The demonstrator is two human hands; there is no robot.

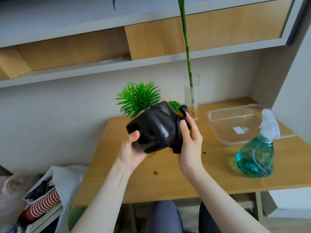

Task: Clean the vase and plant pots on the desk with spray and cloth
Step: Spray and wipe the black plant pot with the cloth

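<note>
Here the left hand [130, 149] grips the tilted black pot [152, 126] above the desk [168, 174], while the right hand [189, 142] presses a dark cloth [178, 145] to the pot's side. Right of the pot stands the spray bottle [256, 157]; behind it, the glass vase [191, 96].

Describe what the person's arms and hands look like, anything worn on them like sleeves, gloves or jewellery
Both forearms are bare up to the bottom frame edge, with no sleeves in view. The left hand and right hand wear no gloves, and no rings, watch or bracelets show on the visible sides. Fingernails look short and unpainted. Below the desk, the legs appear to be in dark blue-grey trousers.
</note>
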